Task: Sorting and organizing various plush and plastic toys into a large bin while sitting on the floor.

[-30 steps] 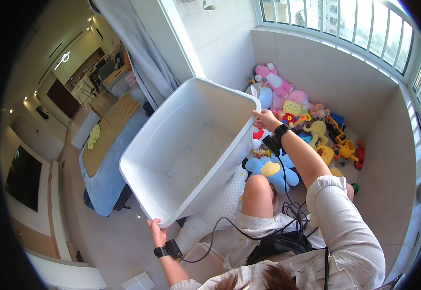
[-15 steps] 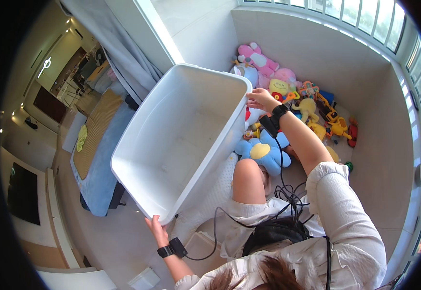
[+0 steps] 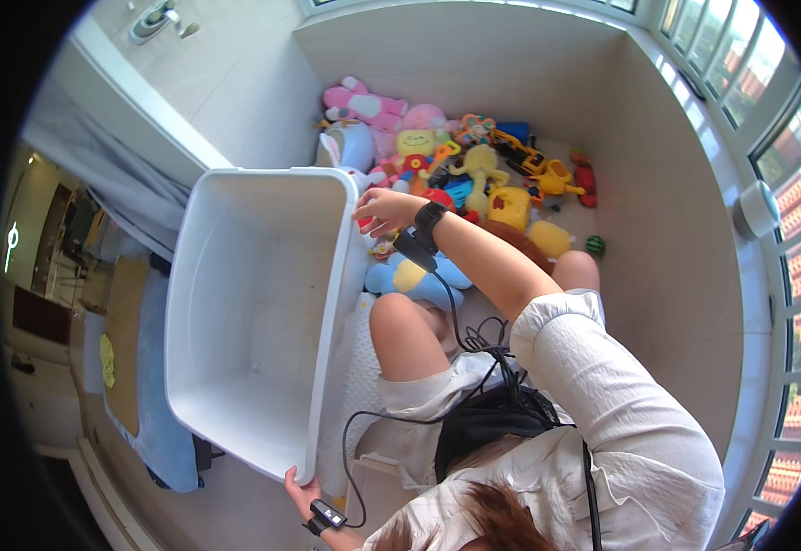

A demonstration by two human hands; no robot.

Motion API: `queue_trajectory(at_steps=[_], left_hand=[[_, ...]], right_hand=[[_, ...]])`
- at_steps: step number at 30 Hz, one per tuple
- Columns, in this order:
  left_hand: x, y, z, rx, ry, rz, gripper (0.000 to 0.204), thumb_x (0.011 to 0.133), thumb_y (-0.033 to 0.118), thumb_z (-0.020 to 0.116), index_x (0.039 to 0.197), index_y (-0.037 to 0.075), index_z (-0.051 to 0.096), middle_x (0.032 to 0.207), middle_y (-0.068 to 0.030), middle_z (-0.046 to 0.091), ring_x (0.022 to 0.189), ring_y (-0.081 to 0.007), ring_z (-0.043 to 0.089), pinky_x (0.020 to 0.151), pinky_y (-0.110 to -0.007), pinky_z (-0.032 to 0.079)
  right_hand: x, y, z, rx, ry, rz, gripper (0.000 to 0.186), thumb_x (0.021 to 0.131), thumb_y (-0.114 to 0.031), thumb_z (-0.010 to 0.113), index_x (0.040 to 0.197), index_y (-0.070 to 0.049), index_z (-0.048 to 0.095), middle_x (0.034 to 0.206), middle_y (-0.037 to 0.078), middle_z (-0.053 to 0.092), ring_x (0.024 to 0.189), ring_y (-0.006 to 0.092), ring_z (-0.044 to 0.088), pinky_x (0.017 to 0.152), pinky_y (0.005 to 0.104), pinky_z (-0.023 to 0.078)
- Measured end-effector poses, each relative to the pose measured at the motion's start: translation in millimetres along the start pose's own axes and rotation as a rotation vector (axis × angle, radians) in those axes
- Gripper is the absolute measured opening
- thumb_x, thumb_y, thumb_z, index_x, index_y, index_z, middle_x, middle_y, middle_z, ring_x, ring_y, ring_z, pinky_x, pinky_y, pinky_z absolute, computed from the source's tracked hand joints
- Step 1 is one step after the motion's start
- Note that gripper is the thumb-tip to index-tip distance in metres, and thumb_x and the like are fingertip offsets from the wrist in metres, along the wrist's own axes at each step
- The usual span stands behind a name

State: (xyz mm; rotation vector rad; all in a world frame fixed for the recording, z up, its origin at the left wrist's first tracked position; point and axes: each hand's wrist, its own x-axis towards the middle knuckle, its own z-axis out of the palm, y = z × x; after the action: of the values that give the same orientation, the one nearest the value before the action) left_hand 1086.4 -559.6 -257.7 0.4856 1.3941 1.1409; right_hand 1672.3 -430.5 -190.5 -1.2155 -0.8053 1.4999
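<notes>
A large white plastic bin (image 3: 244,321), with nothing inside, lies left of my bent legs. My left hand (image 3: 301,491) grips its near right corner from below. My right hand (image 3: 386,211) has its fingertips on the rim near the far right corner. Past that hand lies a pile of toys: a pink plush (image 3: 364,106), a yellow long-limbed plush (image 3: 480,170), plastic toys, and a small green striped ball (image 3: 594,245). A blue flower plush (image 3: 419,282) lies beside my knee, and a white dotted cushion (image 3: 357,367) is under the bin's right side. Wrist devices with black cables cross my lap.
Low tiled walls (image 3: 676,230) with barred windows (image 3: 791,275) close in the toy corner. A white cylindrical object (image 3: 755,208) is fixed by the right window. A grey curtain (image 3: 116,184) hangs at left, beside a room with a blue-covered couch (image 3: 157,386).
The view has swung to the right. The bin sits further left in it and straighter, its near end lower in the picture, with both hands still at its rim.
</notes>
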Motion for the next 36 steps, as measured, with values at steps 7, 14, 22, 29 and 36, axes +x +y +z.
queue_trajectory(at_steps=[7,14,22,29,36], left_hand=[[-17,-31,-7,-0.116,-0.093,-0.128,0.053,0.062,0.009,0.05,0.112,-0.008,0.046,0.107,-0.0172,0.054,0.099,-0.0325,0.057,0.072,-0.03,0.051],[-30,-15,47,-0.337,-0.109,-0.163,0.048,0.06,0.005,0.047,0.101,-0.019,0.04,0.108,-0.0259,0.047,0.102,-0.046,0.051,0.093,-0.049,0.048],[-38,-21,92,-0.443,0.009,-0.249,0.043,0.064,0.002,0.045,0.102,-0.019,0.041,0.102,-0.0269,0.051,0.1,-0.0464,0.053,0.094,-0.054,0.045],[-30,14,97,-0.483,-0.1,-0.294,0.04,0.069,0.002,0.046,0.102,-0.02,0.041,0.099,-0.0289,0.052,0.105,-0.0542,0.046,0.076,-0.04,0.058],[-60,51,112,-0.506,-0.147,-0.328,0.032,0.071,0.001,0.045,0.094,-0.02,0.042,0.096,-0.0289,0.053,0.106,-0.0538,0.046,0.073,-0.037,0.059]], right_hand=[[-132,20,-115,0.283,0.315,-0.033,0.034,0.087,-0.024,0.057,0.115,-0.008,0.046,0.115,0.012,0.05,0.099,0.0248,0.056,0.077,0.0388,0.051],[-244,35,-202,0.713,0.817,-0.297,0.027,0.09,-0.021,0.049,0.114,-0.01,0.044,0.11,0.01,0.051,0.097,0.0205,0.054,0.081,0.0373,0.048],[-282,124,-232,0.982,0.79,-0.295,0.018,0.092,-0.02,0.044,0.108,-0.012,0.045,0.111,0.008,0.052,0.1,0.0208,0.053,0.084,0.037,0.046],[-280,159,-233,1.134,0.773,-0.17,0.013,0.09,-0.018,0.048,0.103,-0.014,0.049,0.11,0.007,0.054,0.099,0.0204,0.054,0.083,0.0367,0.047],[-265,52,-140,0.798,0.378,-0.238,0.033,0.092,-0.026,0.046,0.119,-0.007,0.042,0.12,0.018,0.049,0.113,0.0287,0.05,0.093,0.0411,0.044]])
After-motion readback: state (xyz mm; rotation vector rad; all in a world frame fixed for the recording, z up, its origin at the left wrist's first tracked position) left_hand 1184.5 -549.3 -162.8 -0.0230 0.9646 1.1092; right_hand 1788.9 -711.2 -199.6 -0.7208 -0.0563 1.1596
